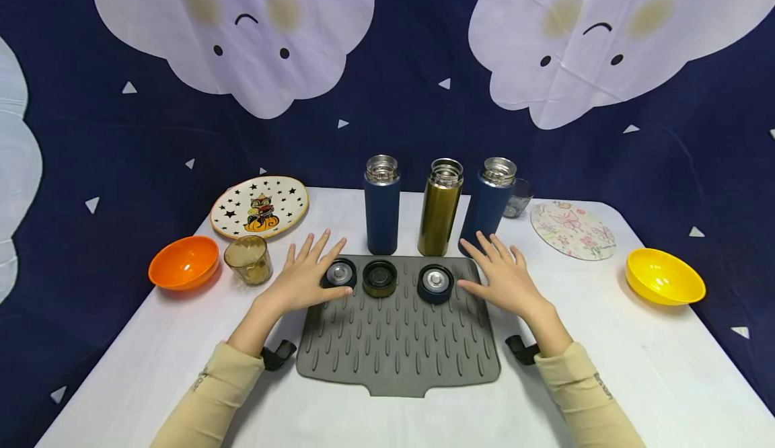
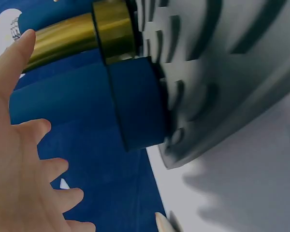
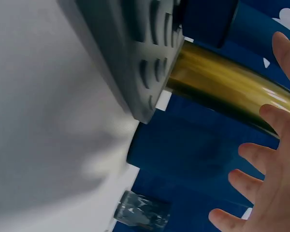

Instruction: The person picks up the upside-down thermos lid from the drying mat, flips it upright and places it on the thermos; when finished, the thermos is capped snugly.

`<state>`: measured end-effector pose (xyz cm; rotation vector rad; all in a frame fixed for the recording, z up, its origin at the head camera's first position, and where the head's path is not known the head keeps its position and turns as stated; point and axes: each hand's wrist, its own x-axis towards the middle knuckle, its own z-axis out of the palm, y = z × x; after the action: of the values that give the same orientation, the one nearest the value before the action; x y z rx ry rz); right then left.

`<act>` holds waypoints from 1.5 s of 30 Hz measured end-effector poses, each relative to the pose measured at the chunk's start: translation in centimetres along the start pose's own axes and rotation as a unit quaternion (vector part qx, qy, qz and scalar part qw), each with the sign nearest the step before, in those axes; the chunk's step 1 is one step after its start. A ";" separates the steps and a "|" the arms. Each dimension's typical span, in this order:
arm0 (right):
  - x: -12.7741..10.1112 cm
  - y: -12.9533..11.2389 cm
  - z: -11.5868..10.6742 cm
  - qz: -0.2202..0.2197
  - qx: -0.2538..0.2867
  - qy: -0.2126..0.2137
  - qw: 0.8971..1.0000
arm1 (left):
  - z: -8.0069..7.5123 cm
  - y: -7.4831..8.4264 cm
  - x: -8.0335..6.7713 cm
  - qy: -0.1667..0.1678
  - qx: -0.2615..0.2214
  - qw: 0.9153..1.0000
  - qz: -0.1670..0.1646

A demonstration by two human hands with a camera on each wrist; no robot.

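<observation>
My left hand (image 1: 301, 281) has its fingers spread over the left edge of a grey ridged mat (image 1: 396, 347), beside a dark bottle lid (image 1: 340, 274); whether it touches the lid I cannot tell. Spread likewise, my right hand (image 1: 507, 281) hovers at the mat's right edge, near a navy lid (image 1: 436, 282). Between these lids sits a dark lid with a gold rim (image 1: 379, 278). Behind the mat stand three lidless bottles: a blue one (image 1: 382, 216), a gold one (image 1: 439, 216) and a second blue one (image 1: 487, 202), partly behind my right fingers. Neither hand holds anything.
At left are an orange bowl (image 1: 184, 263), an amber glass (image 1: 249, 261) and a plate with a cat picture (image 1: 260, 206). On the right lie a floral plate (image 1: 572, 229) and a yellow bowl (image 1: 665, 276). A clear glass (image 1: 517, 199) stands behind the right bottle.
</observation>
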<state>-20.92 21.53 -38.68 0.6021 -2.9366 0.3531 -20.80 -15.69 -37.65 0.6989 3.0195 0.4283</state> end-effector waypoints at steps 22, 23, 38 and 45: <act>1.0 0.9 1.4 0.111 0.153 -0.056 0.980 | 1.5 -2.5 1.8 -0.013 -0.160 0.987 0.028; 1.0 1.0 1.4 0.110 0.155 -0.060 0.980 | 1.5 -2.5 1.9 -0.016 -0.161 0.986 0.030; 1.0 1.2 1.7 0.103 0.163 -0.094 0.977 | 2.2 -2.7 2.6 -0.015 -0.142 0.989 0.022; 1.1 1.2 1.9 0.104 0.158 -0.098 0.977 | 2.0 -2.5 2.4 0.009 -0.152 0.988 0.026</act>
<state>-22.54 21.71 -40.54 0.3808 -3.1674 0.8430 -23.88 -16.28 -40.17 0.7511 2.8611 0.8756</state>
